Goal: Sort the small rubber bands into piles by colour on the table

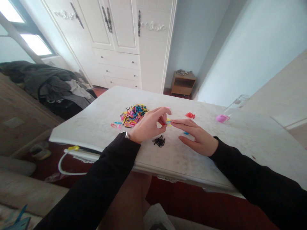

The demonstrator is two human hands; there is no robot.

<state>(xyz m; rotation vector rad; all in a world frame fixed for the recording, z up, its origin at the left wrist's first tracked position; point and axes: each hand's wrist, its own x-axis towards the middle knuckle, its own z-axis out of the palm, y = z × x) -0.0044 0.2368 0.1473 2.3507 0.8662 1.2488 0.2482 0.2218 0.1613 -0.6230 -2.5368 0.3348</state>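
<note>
Coloured bands lie in a mixed heap on the table, just beyond the left wrist, as I watch through the head camera. Largest in my view is the white wardrobe, behind the white table; a small wooden cabinet stands near it. My left hand has its fingers curled toward the thumb, and a bit of red shows inside them; I cannot tell whether it is pinched. My right hand has long, straightened fingers and a thumb held apart; I cannot tell whether its fingertips touch the bit of blue and yellow beside them. Off to the right, a clear container is near a pink rounded object. Black bands form a small pile below the left hand; red bands make a smaller one beyond the right.
</note>
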